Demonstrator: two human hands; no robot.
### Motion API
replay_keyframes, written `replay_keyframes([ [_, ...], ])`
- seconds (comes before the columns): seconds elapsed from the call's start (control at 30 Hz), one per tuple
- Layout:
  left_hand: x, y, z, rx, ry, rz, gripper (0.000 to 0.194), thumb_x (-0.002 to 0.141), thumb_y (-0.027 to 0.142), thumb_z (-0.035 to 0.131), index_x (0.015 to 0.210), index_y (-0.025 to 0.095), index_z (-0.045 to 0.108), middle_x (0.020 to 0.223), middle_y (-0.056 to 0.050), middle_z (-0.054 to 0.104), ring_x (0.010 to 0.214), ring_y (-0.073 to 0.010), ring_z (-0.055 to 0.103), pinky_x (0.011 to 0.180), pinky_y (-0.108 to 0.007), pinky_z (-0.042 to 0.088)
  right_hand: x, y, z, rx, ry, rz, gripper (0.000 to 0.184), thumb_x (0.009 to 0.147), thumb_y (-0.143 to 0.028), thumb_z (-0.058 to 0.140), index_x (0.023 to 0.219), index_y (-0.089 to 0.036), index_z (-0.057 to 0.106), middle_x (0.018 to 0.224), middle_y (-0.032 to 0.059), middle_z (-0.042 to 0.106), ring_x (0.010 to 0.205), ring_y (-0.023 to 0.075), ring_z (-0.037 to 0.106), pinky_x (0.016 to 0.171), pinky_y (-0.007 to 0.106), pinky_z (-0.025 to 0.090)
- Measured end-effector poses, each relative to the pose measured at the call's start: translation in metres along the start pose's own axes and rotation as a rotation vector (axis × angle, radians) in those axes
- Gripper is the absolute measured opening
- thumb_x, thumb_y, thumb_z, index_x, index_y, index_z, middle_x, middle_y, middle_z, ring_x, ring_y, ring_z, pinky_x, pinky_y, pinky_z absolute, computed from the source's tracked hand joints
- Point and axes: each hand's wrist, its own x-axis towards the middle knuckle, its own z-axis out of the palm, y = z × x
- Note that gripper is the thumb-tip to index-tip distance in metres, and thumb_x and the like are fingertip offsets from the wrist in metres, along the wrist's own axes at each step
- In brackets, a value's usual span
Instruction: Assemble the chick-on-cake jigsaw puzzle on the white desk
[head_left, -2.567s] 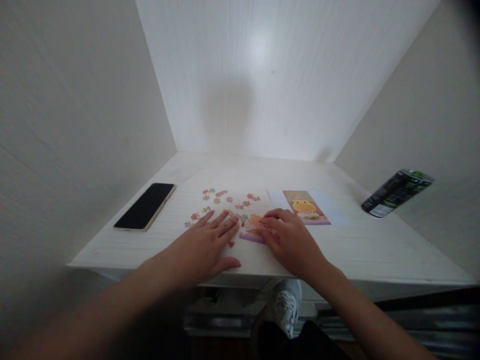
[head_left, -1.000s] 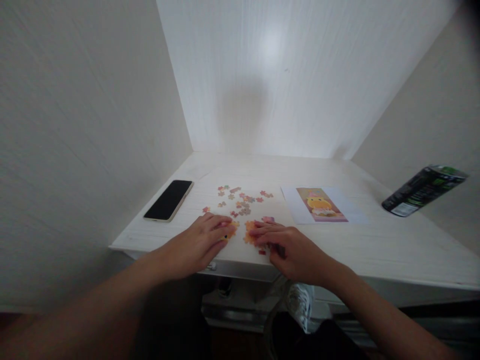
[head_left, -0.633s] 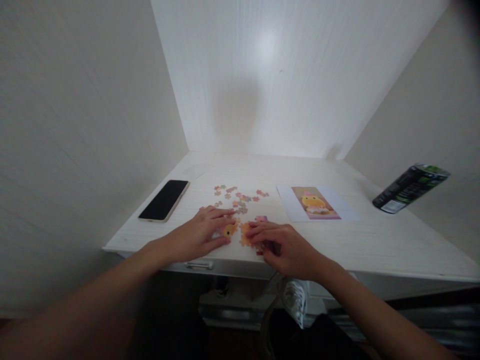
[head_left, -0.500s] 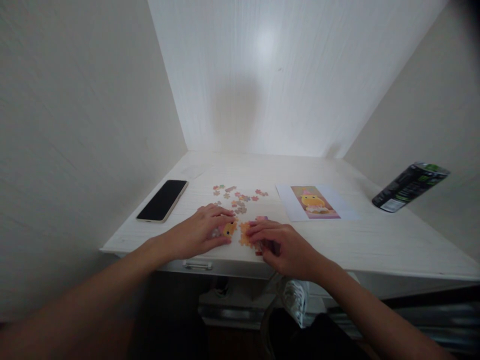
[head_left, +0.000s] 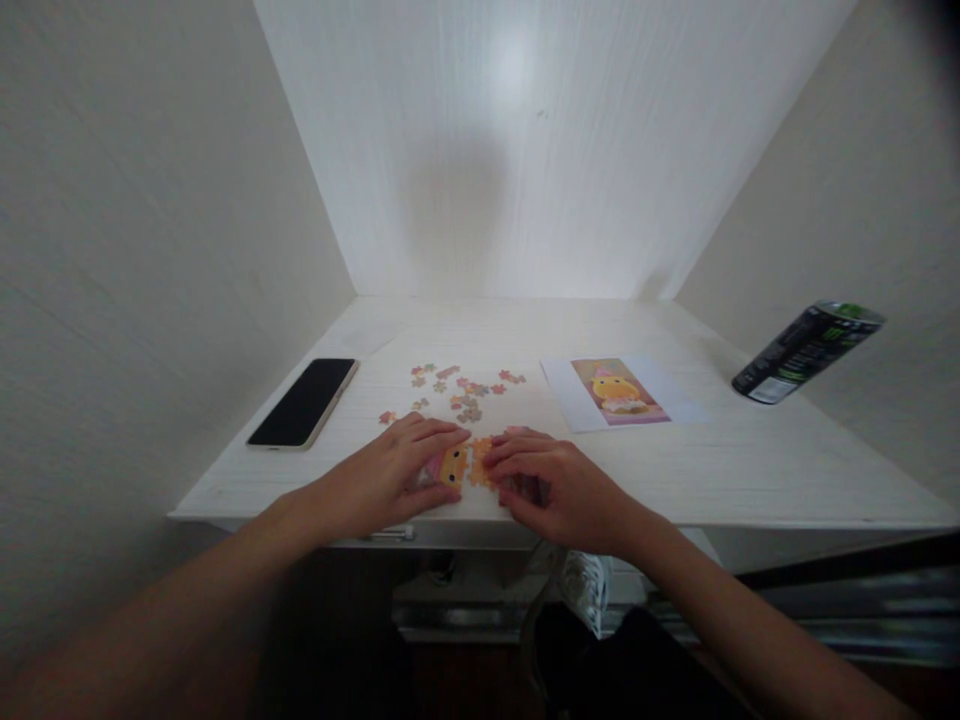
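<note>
Near the front edge of the table lie two joined sections of a jigsaw puzzle. The left puzzle section (head_left: 453, 467), yellow and pink with two dark eyes, sits between the thumb and fingers of my left hand (head_left: 409, 462). My right hand (head_left: 559, 485) is curled over the right puzzle section (head_left: 481, 461), which is orange along its visible edge; the rest is hidden under my fingers. Only a narrow gap shows between the two sections. Several loose puzzle pieces (head_left: 469, 408) are scattered just beyond my hands.
A sheet with a printed picture (head_left: 619, 391) of a yellow toy lies to the right. Farther right stands a black can (head_left: 802, 355). On the left lies a phone (head_left: 304, 403) with a dark screen. Walls enclose the white table (head_left: 735, 470) at the back and sides.
The two puzzle sections have come closer together, narrowing the gap. My right hand has moved slightly left with its section. The whole view has shifted a little.
</note>
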Motion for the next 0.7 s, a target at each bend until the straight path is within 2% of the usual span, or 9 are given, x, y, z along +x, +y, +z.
replay_keyframes([
  [0.23,0.009,-0.001,0.002,-0.055,0.081,0.028,0.058,0.086,0.051,0.065,0.135,0.026,0.047,0.132,-0.004,0.056,0.122,-0.0219,0.048,0.107,-0.040,0.035,0.000,-0.001,0.000,0.000,0.010,0.000,0.022,0.079,-0.007,0.063,0.096,-0.018,0.070,0.104,0.0033,0.070,0.101,0.0163,0.063,0.108,0.035,0.038],
  [0.57,0.015,-0.008,0.001,-0.054,0.044,0.004,0.061,0.085,0.054,0.065,0.137,0.030,0.045,0.132,-0.002,0.056,0.119,-0.0202,0.049,0.103,-0.037,0.037,-0.001,0.002,-0.001,-0.014,-0.006,0.018,0.025,0.079,-0.008,0.063,0.101,-0.019,0.071,0.105,0.0039,0.071,0.102,0.0173,0.063,0.110,0.038,0.036],
  [0.7,0.017,-0.007,0.001,-0.071,0.047,-0.036,0.069,0.082,0.054,0.068,0.142,0.031,0.040,0.135,-0.004,0.053,0.120,-0.0225,0.049,0.104,-0.039,0.037,0.001,0.000,-0.001,-0.016,-0.020,0.010,0.026,0.078,-0.007,0.063,0.100,-0.019,0.071,0.102,0.0031,0.071,0.101,0.0167,0.063,0.108,0.036,0.038],
])
